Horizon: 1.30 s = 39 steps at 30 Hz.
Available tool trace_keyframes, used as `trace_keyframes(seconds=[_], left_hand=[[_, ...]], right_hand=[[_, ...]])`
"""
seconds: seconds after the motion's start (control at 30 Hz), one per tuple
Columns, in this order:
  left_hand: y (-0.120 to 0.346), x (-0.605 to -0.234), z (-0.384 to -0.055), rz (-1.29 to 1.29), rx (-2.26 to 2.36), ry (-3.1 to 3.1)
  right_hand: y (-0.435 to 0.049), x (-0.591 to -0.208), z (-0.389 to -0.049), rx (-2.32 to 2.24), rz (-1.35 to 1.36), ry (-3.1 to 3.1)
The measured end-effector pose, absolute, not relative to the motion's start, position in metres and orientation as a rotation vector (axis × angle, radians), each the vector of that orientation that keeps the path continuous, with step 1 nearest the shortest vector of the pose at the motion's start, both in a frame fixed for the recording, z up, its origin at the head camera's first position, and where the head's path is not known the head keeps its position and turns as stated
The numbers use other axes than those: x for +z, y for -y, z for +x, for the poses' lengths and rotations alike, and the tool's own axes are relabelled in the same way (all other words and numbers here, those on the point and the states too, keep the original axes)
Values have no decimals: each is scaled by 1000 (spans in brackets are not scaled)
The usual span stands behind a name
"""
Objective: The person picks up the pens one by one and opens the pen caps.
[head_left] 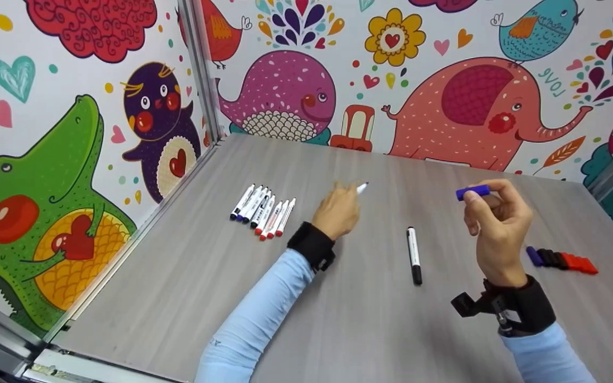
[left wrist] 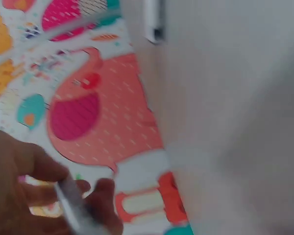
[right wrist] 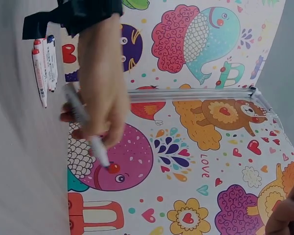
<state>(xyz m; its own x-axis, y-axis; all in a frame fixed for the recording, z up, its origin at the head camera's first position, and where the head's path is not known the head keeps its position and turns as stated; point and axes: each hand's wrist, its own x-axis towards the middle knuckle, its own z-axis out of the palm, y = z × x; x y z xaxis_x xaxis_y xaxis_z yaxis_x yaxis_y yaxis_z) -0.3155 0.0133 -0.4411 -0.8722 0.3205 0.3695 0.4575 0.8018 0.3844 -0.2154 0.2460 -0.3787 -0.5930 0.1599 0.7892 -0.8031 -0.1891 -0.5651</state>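
My left hand (head_left: 338, 210) holds a white marker (head_left: 362, 187) above the left-middle of the table, its uncapped dark tip pointing away to the right. In the left wrist view the same marker (left wrist: 76, 210) shows blurred between thumb and fingers. Further right, my right hand (head_left: 500, 229) is raised and pinches a blue marker cap (head_left: 473, 192) between thumb and fingers. Between the hands lies another white marker (head_left: 414, 255) with a black end towards me.
Left of my left hand, several white markers (head_left: 264, 210) lie in a slanted row with black, blue and red ends. A row of blue, black and red caps (head_left: 562, 260) lies beyond my right wrist. Cartoon-printed walls (head_left: 296, 90) bound the table (head_left: 141, 319) at the back and left.
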Motion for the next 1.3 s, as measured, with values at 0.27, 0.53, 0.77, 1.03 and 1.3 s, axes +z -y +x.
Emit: trace_keyframes(seconds=[0.27, 0.53, 0.77, 1.03, 1.3], left_hand=[[14, -458, -341, -210, -404, 2914], [31, -466, -353, 87, -337, 3053], [48, -463, -361, 163, -357, 3004], [57, -465, -364, 156, -420, 2991], [57, -462, -365, 204, -440, 3029]], right_hand=[[-247, -380, -216, 1850, 797, 1442], [-246, -382, -216, 1798, 800, 1548], [-245, -384, -217, 1765, 806, 1625], [-245, -386, -216, 1731, 772, 1685], [-245, -387, -217, 1684, 727, 1721]])
